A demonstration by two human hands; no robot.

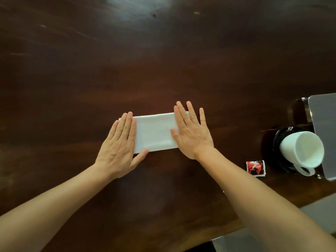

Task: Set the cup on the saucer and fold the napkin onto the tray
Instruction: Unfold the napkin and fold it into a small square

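Dark brown wooden surface [163,70], glossy, filling nearly the whole view, with a pale glare patch at the far edge

Grey tray [325,124] at the far right, cut off by the frame edge, lying flat on the surface

White napkin [154,133] near the centre, folded into a long flat rectangle, resting on the bare wood and well apart from the tray

Left hand [118,148] flat, palm down on the napkin's left end, fingers straight and close together, thumb spread along the near edge; grip open, pinching nothing

Right hand [192,135] flat, palm down on the napkin's right end, fingers fanned apart past the far edge; grip likewise open, pressing only

Black saucer [276,140] just beside the tray's left edge, on the surface

White cup [301,150] standing on the saucer, mouth facing the camera, handle towards the near side

Small red, black and white sachet [256,168] lying flat near the saucer, towards the right forearm
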